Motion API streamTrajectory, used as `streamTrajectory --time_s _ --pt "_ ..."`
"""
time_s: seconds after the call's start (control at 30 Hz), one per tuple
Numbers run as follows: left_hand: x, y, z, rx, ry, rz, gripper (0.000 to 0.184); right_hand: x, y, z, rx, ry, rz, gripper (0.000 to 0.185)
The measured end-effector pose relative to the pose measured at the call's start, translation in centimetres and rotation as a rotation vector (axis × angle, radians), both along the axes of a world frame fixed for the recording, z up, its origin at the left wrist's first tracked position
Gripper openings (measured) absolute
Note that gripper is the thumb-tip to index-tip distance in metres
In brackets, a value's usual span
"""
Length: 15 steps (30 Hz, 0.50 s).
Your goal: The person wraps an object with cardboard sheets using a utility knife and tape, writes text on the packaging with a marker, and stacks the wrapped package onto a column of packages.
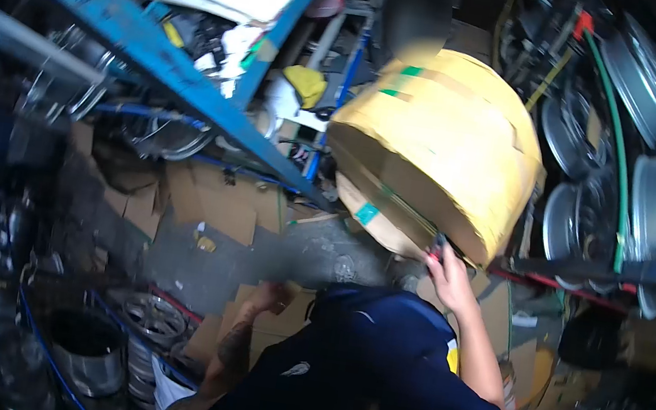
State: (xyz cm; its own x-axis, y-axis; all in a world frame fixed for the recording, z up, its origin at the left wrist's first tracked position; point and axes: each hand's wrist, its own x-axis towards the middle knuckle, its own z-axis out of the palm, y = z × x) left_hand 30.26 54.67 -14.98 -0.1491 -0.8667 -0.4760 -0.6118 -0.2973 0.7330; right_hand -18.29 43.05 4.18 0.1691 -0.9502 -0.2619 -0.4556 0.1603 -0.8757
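A large round-sided yellow-tan cardboard box point(456, 131) with green tape stands tilted in front of me, and a flap point(380, 221) hangs at its lower edge. My right hand point(450, 279) is at that lower edge, closed around a small black-and-red tool point(437, 247) whose kind I cannot make out. Whether the tool touches the cardboard is unclear. Low by my left side, my left hand point(273, 296) is blurred in front of a brown cardboard sheet point(286, 321). Its fingers are too smeared to read.
Metal wheel rims point(565, 221) fill a rack on the right, with a green hose point(616, 153) running down it. A blue steel beam point(157, 51) slants across the left. More rims point(153, 316) stand at lower left. Flattened cardboard point(219, 202) lies on the floor.
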Motion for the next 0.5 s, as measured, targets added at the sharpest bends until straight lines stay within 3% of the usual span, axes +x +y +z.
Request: streamTrajectory --time_s 0.1,0.13,0.17,0.2,0.23,0.27,0.37,0.43,0.5 --pt "-1.7 -3.5 4.1 -0.046 0.320 0.543 0.015 -1.2 2.6 -2.8 -0.136 0.316 0.226 0.027" --pt "0.3 -6.3 4.8 -0.268 0.040 0.447 0.012 -0.7 3.3 -2.5 -0.166 0.320 0.267 0.027" --pt "0.5 -9.2 8.9 -0.437 0.160 0.537 0.014 -0.2 3.5 -1.6 -0.194 0.324 0.309 0.028" --pt "2.3 -12.1 10.1 -0.595 0.418 0.635 0.015 0.6 3.2 -0.4 -0.138 0.342 0.324 0.028" --pt "-0.1 -15.0 19.3 -0.603 0.460 0.783 0.015 1.6 2.8 1.0 -0.085 0.360 0.337 0.028" --pt "1.3 -17.5 22.1 -0.712 0.555 0.757 0.018 2.6 2.3 2.0 -0.034 0.380 0.344 0.028" --pt "7.7 -25.0 26.6 -0.692 0.640 0.850 0.033 5.1 0.0 3.4 -0.019 0.341 0.319 0.028" --pt "10.5 -28.7 26.9 -0.516 0.541 0.807 0.039 6.4 -0.7 3.9 -0.165 0.286 0.328 0.031" --pt "11.3 -28.6 27.6 -0.340 0.631 0.812 0.045 7.2 -1.0 4.3 -0.265 0.187 0.324 0.034"
